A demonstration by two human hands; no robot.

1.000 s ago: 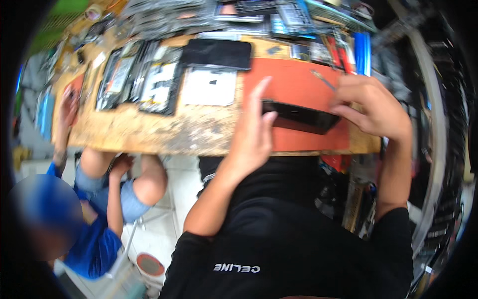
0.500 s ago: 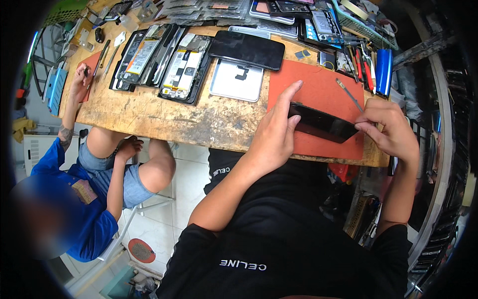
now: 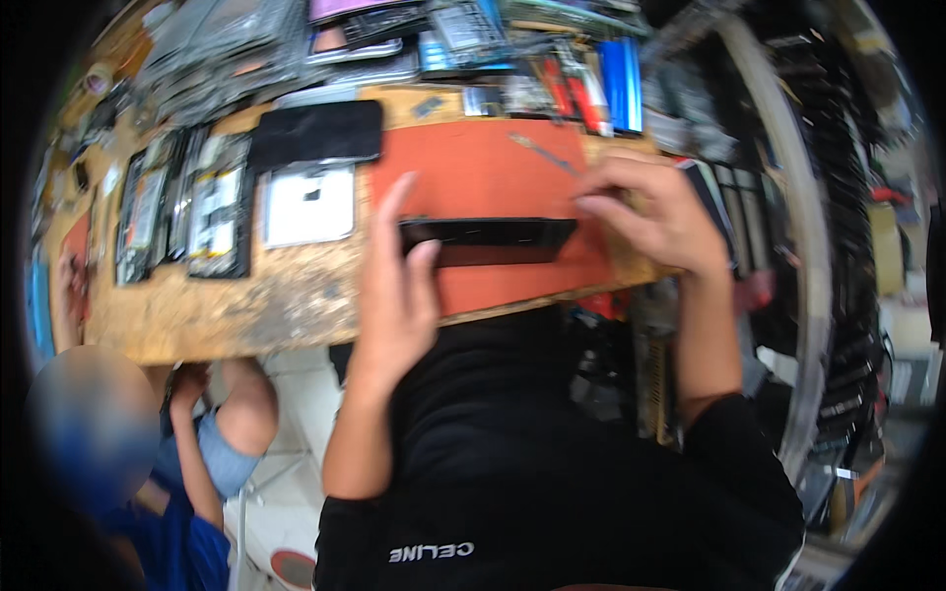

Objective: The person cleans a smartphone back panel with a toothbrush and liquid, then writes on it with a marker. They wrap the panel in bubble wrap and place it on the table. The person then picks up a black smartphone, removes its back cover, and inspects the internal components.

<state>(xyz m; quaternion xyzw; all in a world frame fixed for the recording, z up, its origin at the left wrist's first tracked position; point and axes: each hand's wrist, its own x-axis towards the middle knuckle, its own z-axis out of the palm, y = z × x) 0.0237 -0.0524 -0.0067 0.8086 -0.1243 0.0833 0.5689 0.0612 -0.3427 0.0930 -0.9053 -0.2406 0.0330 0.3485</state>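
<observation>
My left hand (image 3: 394, 295) grips a thin black phone (image 3: 493, 244) by its left end, thumb in front and fingers behind. The phone is tilted on its long edge above the orange-red mat (image 3: 473, 163). My right hand (image 3: 655, 207) is close beside the phone's right end, thumb and fingers pinched together. Blur hides whether anything small is between them. A slim metal tool (image 3: 544, 152) lies on the mat, one end near my right fingers.
Left of the mat lie a black phone-sized panel (image 3: 315, 136), a white panel (image 3: 309, 205) and opened phones (image 3: 215, 212). Behind are stacked plastic sleeves (image 3: 222, 59), red-handled tools (image 3: 589, 98) and a blue cylinder (image 3: 621, 84). A seated person (image 3: 202, 443) is at far left.
The view has swung to the right and is blurred. The phone has turned from sloping down rightward to nearly level. My right fingers have shifted up from its right corner.
</observation>
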